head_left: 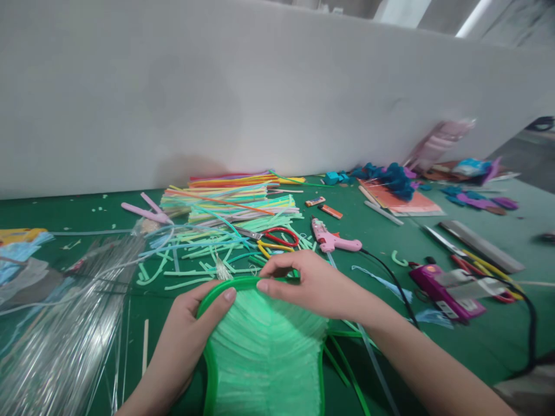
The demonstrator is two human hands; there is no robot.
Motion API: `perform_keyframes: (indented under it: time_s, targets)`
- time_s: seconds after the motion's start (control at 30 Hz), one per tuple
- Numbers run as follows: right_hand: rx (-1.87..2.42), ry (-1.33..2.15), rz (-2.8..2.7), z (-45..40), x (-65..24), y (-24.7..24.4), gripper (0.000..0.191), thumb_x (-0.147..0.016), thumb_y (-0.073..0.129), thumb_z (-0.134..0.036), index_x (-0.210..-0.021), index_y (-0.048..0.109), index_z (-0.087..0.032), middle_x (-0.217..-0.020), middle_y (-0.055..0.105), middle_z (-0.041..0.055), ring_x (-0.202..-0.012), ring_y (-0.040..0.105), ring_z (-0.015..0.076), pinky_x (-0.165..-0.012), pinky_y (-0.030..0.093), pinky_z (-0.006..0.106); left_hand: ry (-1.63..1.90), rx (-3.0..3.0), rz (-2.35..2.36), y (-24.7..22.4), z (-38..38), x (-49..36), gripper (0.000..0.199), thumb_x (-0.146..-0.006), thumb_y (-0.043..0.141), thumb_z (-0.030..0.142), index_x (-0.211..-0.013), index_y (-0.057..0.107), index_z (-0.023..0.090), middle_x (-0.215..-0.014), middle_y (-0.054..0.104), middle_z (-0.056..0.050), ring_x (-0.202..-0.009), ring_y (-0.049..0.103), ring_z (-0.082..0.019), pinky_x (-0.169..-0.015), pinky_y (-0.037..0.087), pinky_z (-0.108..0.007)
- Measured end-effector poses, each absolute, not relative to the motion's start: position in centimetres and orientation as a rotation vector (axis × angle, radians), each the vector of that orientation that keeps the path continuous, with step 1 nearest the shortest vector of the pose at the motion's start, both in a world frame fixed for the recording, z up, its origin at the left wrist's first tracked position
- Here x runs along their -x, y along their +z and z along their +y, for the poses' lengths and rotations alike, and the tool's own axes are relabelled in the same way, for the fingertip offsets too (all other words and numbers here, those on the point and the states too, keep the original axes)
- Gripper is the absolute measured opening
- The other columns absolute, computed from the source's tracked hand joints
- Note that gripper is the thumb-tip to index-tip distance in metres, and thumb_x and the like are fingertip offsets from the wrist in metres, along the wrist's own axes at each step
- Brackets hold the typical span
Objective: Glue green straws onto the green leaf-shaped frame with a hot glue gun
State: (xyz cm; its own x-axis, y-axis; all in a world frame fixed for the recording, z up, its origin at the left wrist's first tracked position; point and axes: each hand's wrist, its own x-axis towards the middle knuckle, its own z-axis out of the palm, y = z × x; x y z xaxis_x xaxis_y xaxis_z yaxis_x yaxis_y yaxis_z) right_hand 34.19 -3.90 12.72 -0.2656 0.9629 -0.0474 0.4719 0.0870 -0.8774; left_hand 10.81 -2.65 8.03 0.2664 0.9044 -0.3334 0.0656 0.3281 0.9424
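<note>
Green panel (pixel 269 352) — left hand (pixel 193 318) clamped on rim (pixel 245 282), right hand (pixel 310 283) seemingly pinching too; scissors (pixel 260 236) close beyond.

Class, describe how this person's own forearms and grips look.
The left grip and right grip are bare human hands, without visible gloves or rings. The bare, tapering left forearm and right forearm show no visible sleeves, watches or markings.

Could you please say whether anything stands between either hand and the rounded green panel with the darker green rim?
Nothing visible does: the left hand and right hand both touch the darker green rim of the rounded green panel. The red-handled metal scissors lie beyond it, not between.
</note>
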Motion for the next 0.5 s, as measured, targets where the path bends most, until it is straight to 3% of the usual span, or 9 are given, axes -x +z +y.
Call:
perform_keyframes:
  time_s: [0.13,0.37,0.5]
  targets:
    - [1.388,1.243,-1.888,-2.6,-34.9,13.0,0.041,-0.094,0.074,-0.059,-0.091,0.082,-0.019,-0.08,0.076,0.0013,-0.074,0.063,0.0169,-0.065,0.046,0.028,0.766,-1.093,1.175,8.2,-2.9,-11.0,0.055,-0.075,0.088,0.064,-0.104,0.085,0.017,-0.085,0.081,-0.008,-0.073,0.069,-0.023,-0.065,0.054,-0.028]
    - [1.365,1.357,-1.813,-1.9,-34.8,12.7,0.034,-0.084,0.085,-0.054,-0.086,0.081,-0.02,-0.08,0.075,0.0007,-0.077,0.066,0.0175,-0.07,0.051,0.028,0.79,-1.074,1.186,8.6,-3.2,-11.5,0.053,-0.072,0.089,0.064,-0.097,0.086,0.018,-0.081,0.08,-0.006,-0.072,0.068,-0.022,-0.065,0.052,-0.028]
    - [1.35,1.4,-1.79,-2.0,-35.0,12.5,0.042,-0.083,0.084,-0.061,-0.083,0.078,-0.02,-0.073,0.066,-0.002,-0.07,0.056,0.0146,-0.064,0.044,0.026,0.796,-1.083,1.189,8.6,-3.2,-11.4,0.051,-0.073,0.089,0.062,-0.097,0.086,0.018,-0.082,0.08,-0.006,-0.074,0.067,-0.022,-0.067,0.051,-0.028]
